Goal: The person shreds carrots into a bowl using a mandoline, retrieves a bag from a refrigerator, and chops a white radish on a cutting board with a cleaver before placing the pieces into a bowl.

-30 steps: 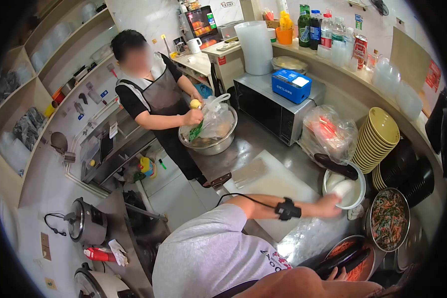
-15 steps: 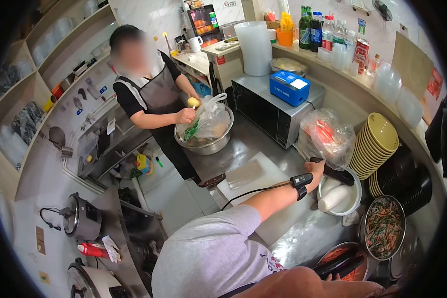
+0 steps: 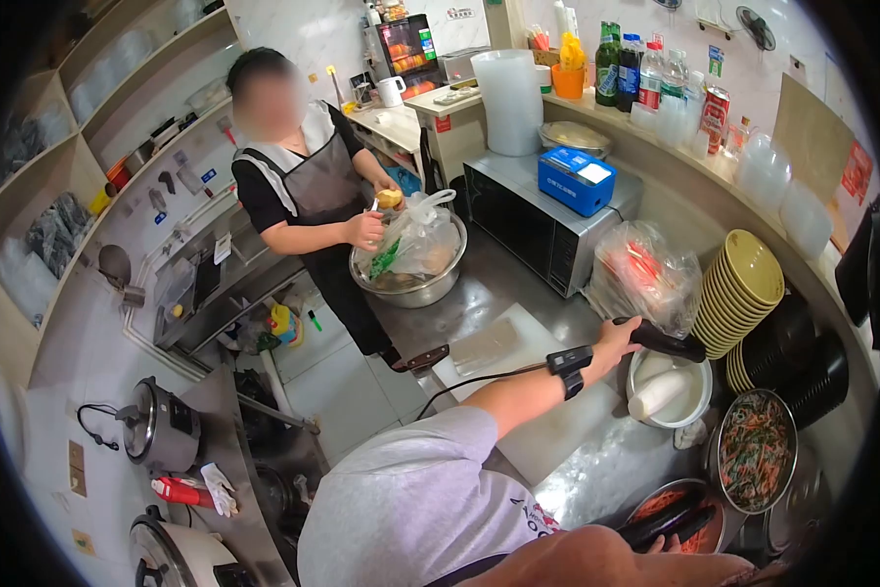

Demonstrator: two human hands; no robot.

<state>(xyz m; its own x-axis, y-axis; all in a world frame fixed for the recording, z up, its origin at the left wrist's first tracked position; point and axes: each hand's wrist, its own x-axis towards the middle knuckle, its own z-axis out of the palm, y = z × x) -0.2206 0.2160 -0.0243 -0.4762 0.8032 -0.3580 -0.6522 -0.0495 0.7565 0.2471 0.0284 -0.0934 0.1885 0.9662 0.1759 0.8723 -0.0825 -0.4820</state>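
Note:
My left hand [image 3: 616,344], with a black device on its wrist, is closed around the end of a dark eggplant [image 3: 671,338]. This eggplant lies over a white tub [image 3: 706,399], where a peeled white radish [image 3: 659,393] rests. At the bottom edge, my right hand [image 3: 669,544] shows only fingertips, curled against dark eggplants [image 3: 661,526]. They are above a metal bowl [image 3: 722,528] of orange shreds; my forearm hides most of that hand. A cleaver [image 3: 487,348] lies flat on the white cutting board [image 3: 547,430], left of the tub.
Across the counter, a person [image 3: 308,186] holds a peeled yellow vegetable [image 3: 389,199] over a metal basin [image 3: 430,293]. A microwave [image 3: 523,225], bagged red-and-white items [image 3: 645,274], stacked yellow bowls [image 3: 738,293] and a dish of mixed shreds [image 3: 756,450] crowd the far side.
The view shifts slightly. My left wrist swings a little to the left while the hand keeps its hold on the eggplant. The other person's vegetable has turned slightly.

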